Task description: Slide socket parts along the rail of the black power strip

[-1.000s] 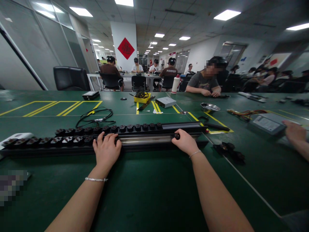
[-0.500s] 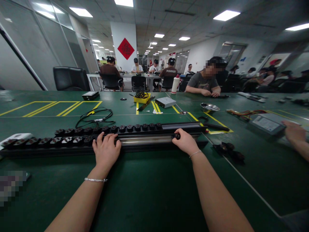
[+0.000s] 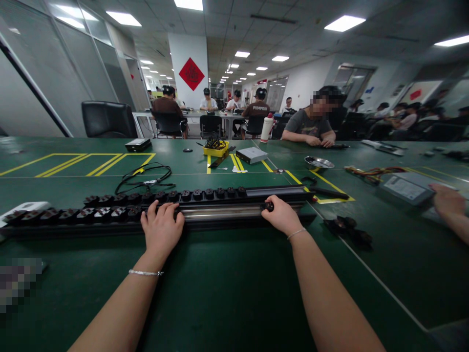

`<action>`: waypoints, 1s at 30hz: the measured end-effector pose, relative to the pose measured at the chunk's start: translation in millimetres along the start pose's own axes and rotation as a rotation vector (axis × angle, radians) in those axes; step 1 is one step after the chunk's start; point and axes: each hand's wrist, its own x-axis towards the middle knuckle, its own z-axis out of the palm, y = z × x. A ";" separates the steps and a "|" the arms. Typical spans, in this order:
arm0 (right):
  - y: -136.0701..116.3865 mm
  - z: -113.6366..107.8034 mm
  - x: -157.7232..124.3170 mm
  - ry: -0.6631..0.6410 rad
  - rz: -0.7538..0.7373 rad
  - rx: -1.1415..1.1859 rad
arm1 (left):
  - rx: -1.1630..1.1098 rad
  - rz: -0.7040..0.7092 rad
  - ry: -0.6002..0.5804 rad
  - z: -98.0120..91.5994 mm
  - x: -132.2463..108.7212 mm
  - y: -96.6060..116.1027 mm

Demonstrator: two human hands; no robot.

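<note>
Two long black rails lie side by side across the green table. The near rail (image 3: 223, 212) carries a row of black socket modules (image 3: 68, 215) on its left part, and its right part shows a bare shiny channel. My left hand (image 3: 163, 221) rests on the near rail at the end of the row, fingers spread over a module. At the rail's right part my right hand (image 3: 281, 215) pinches a small black module (image 3: 269, 207) between thumb and fingers. The far rail (image 3: 274, 191) holds a similar row of modules just behind.
Loose black parts (image 3: 350, 231) lie right of the rails. Behind are a black cable (image 3: 146, 182), a yellow box (image 3: 215, 147), a grey box (image 3: 251, 155) and a metal bowl (image 3: 318, 163). Another person's hand (image 3: 449, 200) touches a power supply (image 3: 407, 187) at right.
My hands and the rails show no clear movement. At the right, the other person's hand has shifted slightly by the power supply.
</note>
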 end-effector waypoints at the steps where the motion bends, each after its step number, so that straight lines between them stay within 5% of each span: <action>1: 0.2 0.2 0.0 -0.002 0.000 -0.001 | 0.003 0.002 0.001 0.3 -0.1 -0.1; 30: -0.4 -1.4 -1.6 -0.003 0.013 -0.026 | -0.007 0.008 0.004 -0.5 0.0 0.5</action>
